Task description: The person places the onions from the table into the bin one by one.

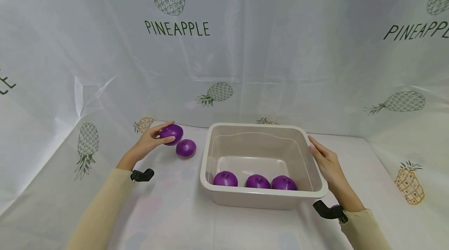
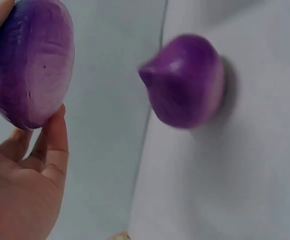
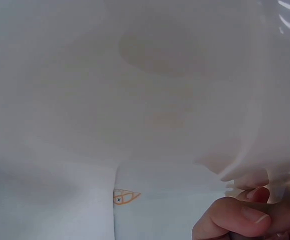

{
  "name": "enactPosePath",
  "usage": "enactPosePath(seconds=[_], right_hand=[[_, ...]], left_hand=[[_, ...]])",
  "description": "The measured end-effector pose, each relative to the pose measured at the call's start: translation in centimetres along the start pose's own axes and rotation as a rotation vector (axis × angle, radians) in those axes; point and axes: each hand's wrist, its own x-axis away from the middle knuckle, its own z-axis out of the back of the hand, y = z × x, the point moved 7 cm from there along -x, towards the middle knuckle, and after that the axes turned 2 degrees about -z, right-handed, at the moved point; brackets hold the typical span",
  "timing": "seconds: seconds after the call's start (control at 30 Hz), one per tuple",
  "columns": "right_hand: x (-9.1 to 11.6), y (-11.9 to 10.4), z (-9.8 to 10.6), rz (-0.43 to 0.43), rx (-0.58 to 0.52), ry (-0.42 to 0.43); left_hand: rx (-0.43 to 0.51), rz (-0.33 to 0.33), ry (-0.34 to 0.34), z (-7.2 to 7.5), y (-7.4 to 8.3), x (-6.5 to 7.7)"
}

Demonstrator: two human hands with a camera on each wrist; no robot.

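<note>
In the head view my left hand (image 1: 149, 141) holds a purple onion (image 1: 172, 134) between thumb and fingers, raised at the table's left. The left wrist view shows this held onion (image 2: 37, 65) with a pale lower half. Just below and right of it, another purple onion (image 1: 186, 148) rests on the table; its pointed tip shows in the left wrist view. A beige plastic basin (image 1: 259, 199) stands right of them, with three onions along its near side, one being the leftmost onion (image 1: 225, 178). My right hand (image 1: 327, 162) grips the basin's right rim.
A pale cloth covers the table (image 1: 168, 211). Behind it hangs a white sheet (image 1: 280, 55) printed with pineapples and lettering, which also runs along both sides. The basin's walls rise around the three onions.
</note>
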Motion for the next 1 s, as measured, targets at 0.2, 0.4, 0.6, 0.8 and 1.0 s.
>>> enactPosePath(seconds=[0.2,0.4,0.6,0.8,1.0], right_hand=[[0.1,0.1,0.0,-0.001,0.007,-0.006],[0.1,0.1,0.1,0.006,0.007,0.004],[0.1,0.1,0.2,0.009,-0.007,0.003],[0.1,0.2,0.2,0.010,-0.012,0.000],[0.1,0.1,0.2,0.014,-0.014,-0.005]], left_hand=[[0.034,-0.014,-0.036,-1.0,3.2,-1.0],[0.000,0.021,-0.059,-2.4,6.4,-1.7],[0.017,0.003,-0.134,-4.7,10.0,-2.5],[0.062,-0.037,-0.220,-7.3,13.0,-3.6],[0.044,-0.060,-0.289,-10.0,15.2,-4.9]])
